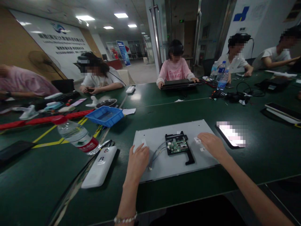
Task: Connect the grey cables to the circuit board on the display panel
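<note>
A flat grey metal panel (160,169) lies on the green table in front of me. Near its middle sits a black plastic bracket (190,157) with a green circuit board (178,146) in it. Thin grey wires (156,153) run from the board toward the left, ending in a small white plug. My left hand (139,160) rests on the panel's left edge, fingers apart, beside a whitish patch. On the right part of the panel lies my right hand (211,145), its fingers stretched out next to small white labels (197,140). Neither hand grips anything visible.
To the left stand a white power bank (100,168), a tilted-looking water bottle (77,136) and a blue tray (105,116). A lit phone (231,135) lies right of the panel. Several people sit around the table (169,201); one holds a dark flat panel (180,84).
</note>
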Demonstrator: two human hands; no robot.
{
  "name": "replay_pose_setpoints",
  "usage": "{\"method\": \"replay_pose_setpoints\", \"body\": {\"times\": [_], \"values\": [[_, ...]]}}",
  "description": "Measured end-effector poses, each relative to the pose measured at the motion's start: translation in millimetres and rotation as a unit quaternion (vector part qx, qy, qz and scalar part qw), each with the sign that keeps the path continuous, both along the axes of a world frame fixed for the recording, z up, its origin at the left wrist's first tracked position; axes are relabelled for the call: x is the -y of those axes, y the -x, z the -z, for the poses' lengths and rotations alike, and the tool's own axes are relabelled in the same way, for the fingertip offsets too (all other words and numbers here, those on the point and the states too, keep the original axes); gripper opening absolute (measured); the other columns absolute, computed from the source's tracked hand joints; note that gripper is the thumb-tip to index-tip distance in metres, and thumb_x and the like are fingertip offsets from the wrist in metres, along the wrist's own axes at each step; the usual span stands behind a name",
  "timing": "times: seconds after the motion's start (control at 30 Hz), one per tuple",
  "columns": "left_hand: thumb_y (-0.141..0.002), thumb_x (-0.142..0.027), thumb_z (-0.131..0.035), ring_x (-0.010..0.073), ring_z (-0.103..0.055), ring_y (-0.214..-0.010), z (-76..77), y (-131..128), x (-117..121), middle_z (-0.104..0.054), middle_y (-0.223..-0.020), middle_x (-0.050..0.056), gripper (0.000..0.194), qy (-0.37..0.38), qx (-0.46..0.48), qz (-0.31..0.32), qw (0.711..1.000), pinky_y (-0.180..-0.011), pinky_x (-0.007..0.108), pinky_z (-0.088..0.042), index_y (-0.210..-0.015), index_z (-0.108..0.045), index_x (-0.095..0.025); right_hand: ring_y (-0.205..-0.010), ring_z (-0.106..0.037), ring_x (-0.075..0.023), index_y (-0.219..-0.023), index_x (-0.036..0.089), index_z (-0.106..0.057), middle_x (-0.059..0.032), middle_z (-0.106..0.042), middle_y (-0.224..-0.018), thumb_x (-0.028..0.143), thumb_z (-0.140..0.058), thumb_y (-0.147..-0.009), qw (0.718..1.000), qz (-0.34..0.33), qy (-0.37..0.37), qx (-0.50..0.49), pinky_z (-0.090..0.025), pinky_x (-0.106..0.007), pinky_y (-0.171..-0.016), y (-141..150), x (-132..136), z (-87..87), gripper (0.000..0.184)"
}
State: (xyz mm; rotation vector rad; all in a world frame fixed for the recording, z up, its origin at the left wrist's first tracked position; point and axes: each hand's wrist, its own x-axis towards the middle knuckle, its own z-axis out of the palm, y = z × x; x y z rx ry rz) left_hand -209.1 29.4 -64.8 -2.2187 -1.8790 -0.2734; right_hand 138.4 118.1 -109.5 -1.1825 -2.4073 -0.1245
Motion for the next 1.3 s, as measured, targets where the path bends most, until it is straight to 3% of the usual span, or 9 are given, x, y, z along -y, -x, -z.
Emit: {"method": "replay_pose_setpoints", "body": {"times": [0.27, 0.37, 0.5, 0.57, 0.67, 0.87, 1.0, 1.13, 1.3], "values": [[-0.09, -0.024, -0.041, 0.0244, -0.051, -0.118, -10.7, -11.1, 1.4, -0.065, -0.113, 0.008, 0.025, -0.042, 0.069, -0.021, 0.996, -0.107, 0.052, -0.023, -0.104, -0.061, -0.021, -0.114, -0.054, -0.023, -0.114, 0.014, -0.061, -0.011, -0.062, -0.118, 0.013, -0.04, -0.084, 0.996, 0.047, 0.068, -0.019, -0.042, -0.043, -0.099, -23.0, 2.8, 6.4, 0.036], [-0.09, -0.026, -0.042, 0.0237, -0.053, -0.115, -26.7, -22.2, -6.8, -0.064, -0.114, 0.007, 0.027, -0.059, 0.12, -0.022, 0.991, -0.105, 0.048, -0.028, -0.109, -0.059, -0.021, -0.112, -0.055, -0.0209, -0.114, 0.015, -0.061, -0.0095, -0.062, -0.118, 0.016, -0.038, -0.086, 0.994, 0.036, 0.08, -0.067, -0.042, -0.04, -0.1, -10.2, -2.3, -7.6, 0.036], [-0.09, -0.029, -0.043, 0.0216, -0.058, -0.106, -39.3, -40.1, -36.9, -0.065, -0.112, 0.006, 0.028, -0.047, 0.232, 0.014, 0.971, -0.098, 0.04, -0.04, -0.111, -0.058, -0.019, -0.111, -0.055, -0.0209, -0.114, 0.019, -0.061, -0.0077, -0.063, -0.116, 0.02, -0.043, -0.086, 0.992, -0.019, 0.09, -0.089, -0.042, -0.039, -0.098, 33.0, -23.2, -25.5, 0.033], [-0.09, -0.029, -0.042, 0.0203, -0.059, -0.105, -33.6, -47.7, -56.3, -0.065, -0.111, 0.005, 0.028, -0.031, 0.283, 0.039, 0.958, -0.096, 0.037, -0.043, -0.11, -0.058, -0.019, -0.111, -0.055, -0.0209, -0.113, 0.02, -0.062, -0.0076, -0.063, -0.117, 0.022, -0.047, -0.085, 0.991, -0.05, 0.1, -0.072, -0.042, -0.037, -0.097, 57.9, -35.7, -28.4, 0.031], [-0.087, -0.026, -0.045, 0.0216, -0.057, -0.108, -12.8, -54.0, -79.1, -0.063, -0.113, 0.007, 0.029, 0.003, 0.301, 0.059, 0.952, -0.097, 0.038, -0.042, -0.112, -0.057, -0.017, -0.107, -0.057, -0.0211, -0.106, 0.02, -0.065, -0.0079, -0.065, -0.111, 0.021, -0.05, -0.085, 0.991, -0.058, 0.113, -0.038, -0.043, -0.033, -0.093, 86.0, -49.8, -26.2, 0.026], [-0.084, -0.028, -0.051, 0.024, -0.046, -0.121, 21.9, -47.4, -83.9, -0.049, -0.131, 0.011, 0.053, 0.079, 0.287, 0.131, 0.946, -0.103, 0.04, -0.037, -0.134, -0.037, -0.017, -0.093, -0.061, -0.0197, -0.091, 0.02, -0.068, -0.0073, -0.068, -0.094, 0.02, -0.048, -0.087, 0.991, -0.029, 0.128, 0.009, -0.045, -0.027, -0.083, 101.7, -57.0, -17.8, 0.02], [-0.085, -0.039, -0.05, 0.0254, -0.04, -0.126, 25.5, -42.4, -79.8, -0.041, -0.138, 0.013, 0.062, 0.118, 0.289, 0.153, 0.938, -0.106, 0.041, -0.032, -0.139, -0.029, -0.017, -0.094, -0.061, -0.0187, -0.094, 0.02, -0.068, -0.0064, -0.068, -0.096, 0.019, -0.047, -0.088, 0.992, -0.031, 0.122, -0.013, -0.044, -0.027, -0.084, 97.6, -58.4, -21.2, 0.022], [-0.081, -0.048, -0.056, 0.0274, -0.034, -0.13, 22.3, -41.4, -77.9, -0.035, -0.142, 0.014, 0.075, 0.163, 0.29, 0.172, 0.927, -0.109, 0.043, -0.027, -0.141, -0.025, -0.016, -0.097, -0.059, -0.0192, -0.101, 0.019, -0.067, -0.0075, -0.066, -0.104, 0.02, -0.045, -0.09, 0.996, -0.004, 0.067, -0.051, -0.045, -0.03, -0.086, 76.2, -60.7, -24.6, 0.024], [-0.066, -0.055, -0.068, 0.0323, -0.023, -0.135, 19.8, -40.2, -75.9, -0.023, -0.148, 0.016, 0.102, 0.207, 0.279, 0.176, 0.921, -0.11, 0.047, -0.022, -0.144, -0.016, -0.017, -0.1, -0.059, -0.0223, -0.097, 0.019, -0.069, -0.0086, -0.066, -0.108, 0.016, -0.047, -0.087, 0.998, 0.016, 0.057, -0.028, -0.045, -0.036, -0.089, 40.7, -65.3, -1.5, 0.024]]}}
